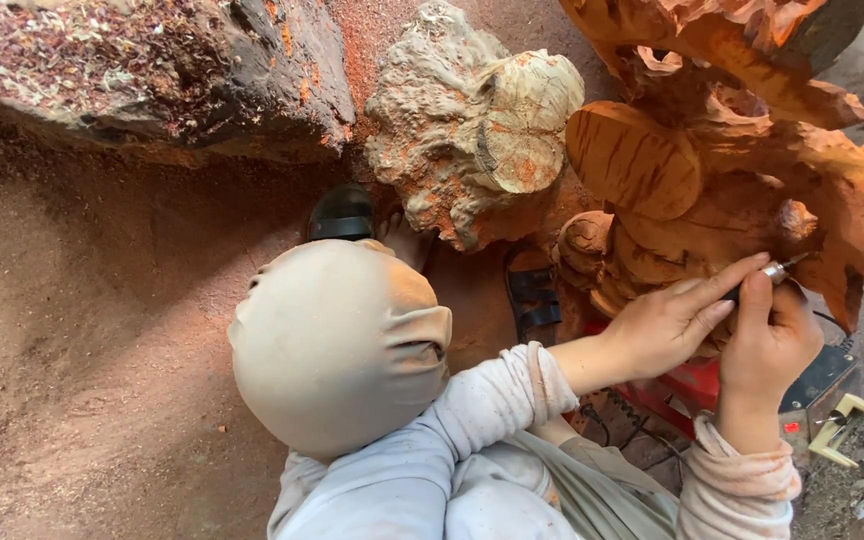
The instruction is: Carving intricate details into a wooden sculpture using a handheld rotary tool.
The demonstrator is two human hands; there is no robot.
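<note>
My right hand point(770, 345) is shut on a thin carving tool point(780, 268) whose metal tip touches the orange-red wood carving point(712, 190) at the right. My left hand point(664, 325) lies just beside it, with its fingers stretched along the tool and resting on the carved wood. Both arms wear pale, dusty sleeves. The carving is a large root sculpture with rounded lobes and deep folds. A head in a beige cap point(337, 345) fills the lower middle of the view.
A pale knobbly burl block point(472, 130) stands behind the carving. A dark bark-covered log point(152, 70) crosses the top left. Red sawdust point(102, 350) covers the ground. A black shoe point(342, 212), a sandal point(534, 295) and a red machine point(697, 385) lie nearby.
</note>
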